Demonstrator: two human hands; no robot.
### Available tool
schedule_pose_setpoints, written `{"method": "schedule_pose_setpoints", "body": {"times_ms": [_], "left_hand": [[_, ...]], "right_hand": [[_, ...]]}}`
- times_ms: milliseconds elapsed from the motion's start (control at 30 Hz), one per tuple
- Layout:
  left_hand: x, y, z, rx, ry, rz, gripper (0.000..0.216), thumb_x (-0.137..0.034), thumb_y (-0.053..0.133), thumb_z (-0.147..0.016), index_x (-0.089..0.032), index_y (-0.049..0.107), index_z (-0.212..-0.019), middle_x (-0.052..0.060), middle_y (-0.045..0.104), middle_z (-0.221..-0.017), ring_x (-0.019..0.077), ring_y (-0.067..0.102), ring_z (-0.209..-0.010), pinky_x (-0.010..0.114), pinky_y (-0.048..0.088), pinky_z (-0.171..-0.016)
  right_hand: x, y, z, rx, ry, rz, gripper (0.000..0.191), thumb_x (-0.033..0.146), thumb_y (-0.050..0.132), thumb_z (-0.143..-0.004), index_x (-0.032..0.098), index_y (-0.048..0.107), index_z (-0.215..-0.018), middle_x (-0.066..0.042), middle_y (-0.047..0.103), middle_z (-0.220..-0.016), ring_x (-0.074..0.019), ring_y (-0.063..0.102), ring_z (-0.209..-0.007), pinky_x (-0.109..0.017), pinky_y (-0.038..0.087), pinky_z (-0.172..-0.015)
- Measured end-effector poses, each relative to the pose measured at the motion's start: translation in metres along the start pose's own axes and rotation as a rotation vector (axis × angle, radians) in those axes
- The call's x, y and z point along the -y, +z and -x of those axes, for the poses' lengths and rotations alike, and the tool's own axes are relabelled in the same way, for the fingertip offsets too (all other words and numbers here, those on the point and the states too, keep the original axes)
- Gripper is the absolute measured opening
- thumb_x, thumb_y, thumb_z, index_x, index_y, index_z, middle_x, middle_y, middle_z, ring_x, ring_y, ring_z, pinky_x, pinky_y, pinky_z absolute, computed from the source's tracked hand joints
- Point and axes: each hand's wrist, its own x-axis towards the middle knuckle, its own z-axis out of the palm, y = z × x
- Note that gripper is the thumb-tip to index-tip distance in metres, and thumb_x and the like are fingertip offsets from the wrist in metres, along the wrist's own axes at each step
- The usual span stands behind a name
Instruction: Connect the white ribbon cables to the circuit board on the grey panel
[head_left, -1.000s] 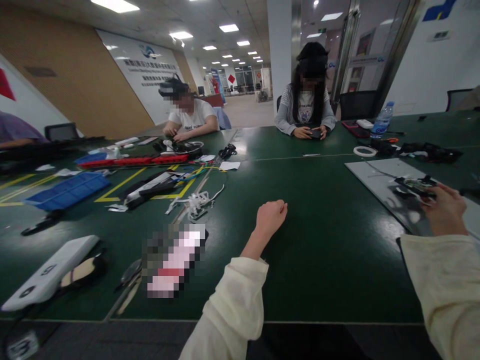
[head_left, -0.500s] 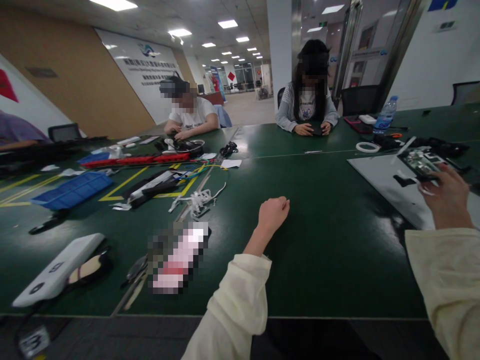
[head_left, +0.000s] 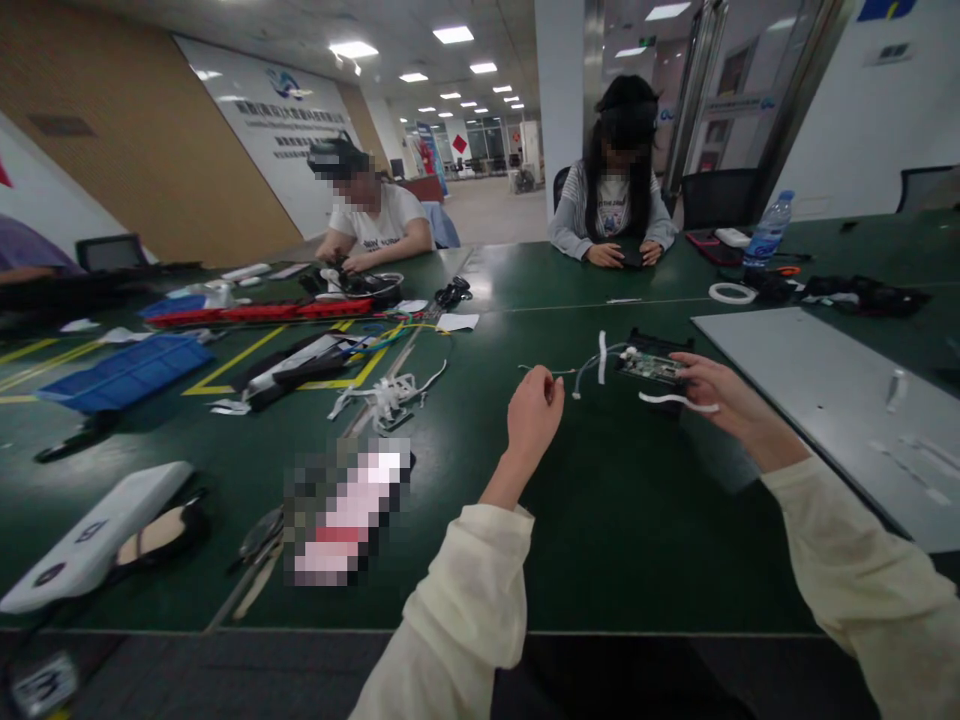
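Note:
My right hand (head_left: 716,395) grips a small black module with a green circuit board (head_left: 651,362) over the middle of the green table (head_left: 637,520). White cable ties and thin wires (head_left: 600,360) trail from the module toward the left. My left hand (head_left: 534,412) is loosely curled beside the wire's end, its fingers closed; I cannot tell whether it pinches the wire. Both arms wear cream sleeves.
A grey board (head_left: 825,390) lies at the right. At the left are a white case (head_left: 90,535), a blue tray (head_left: 124,370), a red strip (head_left: 262,313) and loose white ties (head_left: 386,395). Two people sit across the table; a water bottle (head_left: 769,240) stands at the far right.
My right hand has carried the circuit module from the grey board at the right to the table's middle. My left hand has lifted slightly toward the trailing wire.

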Motion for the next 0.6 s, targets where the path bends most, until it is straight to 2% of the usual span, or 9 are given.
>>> {"method": "schedule_pose_setpoints", "body": {"times_ms": [100,167,233,367,433,500,600], "left_hand": [[0.0,0.0,-0.003,-0.075,0.01,0.079,0.009,-0.024,0.046,-0.092,-0.018,0.052,-0.093,0.005,0.059,-0.093,0.0162,0.057,-0.089,0.03,0.045,-0.079],[0.001,0.002,-0.004,-0.051,-0.016,0.167,0.014,-0.026,0.046,-0.092,-0.018,0.053,-0.101,0.007,0.061,-0.101,0.0174,0.057,-0.098,0.032,0.046,-0.086],[0.005,0.006,-0.005,0.033,-0.089,0.287,0.019,-0.028,0.046,-0.093,-0.018,0.052,-0.108,0.007,0.063,-0.103,0.0166,0.06,-0.097,0.031,0.047,-0.085],[0.014,0.016,-0.005,0.205,-0.305,0.437,0.029,-0.027,0.049,-0.091,-0.018,0.047,-0.119,0.006,0.067,-0.098,0.013,0.065,-0.078,0.024,0.05,-0.069],[0.016,0.016,-0.005,0.227,-0.345,0.405,0.035,-0.022,0.053,-0.088,-0.018,0.045,-0.123,0.005,0.069,-0.096,0.0122,0.064,-0.073,0.023,0.05,-0.065],[0.016,0.014,-0.004,0.238,-0.326,0.316,0.038,-0.019,0.055,-0.087,-0.018,0.045,-0.124,0.004,0.07,-0.093,0.0125,0.064,-0.072,0.023,0.049,-0.066],[0.013,0.011,-0.002,0.279,-0.253,0.133,0.035,-0.016,0.053,-0.087,-0.019,0.048,-0.122,0.004,0.07,-0.089,0.0148,0.065,-0.076,0.024,0.047,-0.068]], "right_hand": [[-0.011,0.02,0.009,0.121,0.056,0.002,0.04,0.012,0.067,-0.065,0.021,0.065,-0.104,-0.003,0.068,-0.084,-0.0094,0.059,-0.056,-0.015,0.043,-0.041],[-0.016,0.027,0.014,0.176,0.067,-0.004,0.039,0.012,0.067,-0.065,0.022,0.065,-0.103,-0.002,0.068,-0.086,-0.0099,0.061,-0.059,-0.016,0.045,-0.043],[-0.02,0.031,0.017,0.231,0.065,-0.007,0.039,0.013,0.068,-0.066,0.024,0.064,-0.104,-0.002,0.068,-0.09,-0.0112,0.063,-0.063,-0.018,0.047,-0.046],[-0.023,0.031,0.022,0.271,-0.043,0.156,0.034,0.022,0.068,-0.075,0.028,0.063,-0.108,-0.002,0.066,-0.101,-0.0174,0.065,-0.081,-0.027,0.053,-0.06],[-0.023,0.029,0.024,0.25,-0.096,0.258,0.028,0.03,0.062,-0.084,0.026,0.062,-0.112,-0.005,0.062,-0.112,-0.0189,0.062,-0.093,-0.032,0.054,-0.073],[-0.022,0.025,0.025,0.216,-0.113,0.3,0.03,0.035,0.055,-0.09,0.022,0.058,-0.117,-0.008,0.058,-0.12,-0.0186,0.059,-0.1,-0.037,0.052,-0.083],[-0.014,0.014,0.025,0.141,-0.138,0.329,0.033,0.036,0.053,-0.092,0.019,0.056,-0.12,-0.009,0.055,-0.122,-0.0184,0.058,-0.102,-0.039,0.05,-0.087]]}}
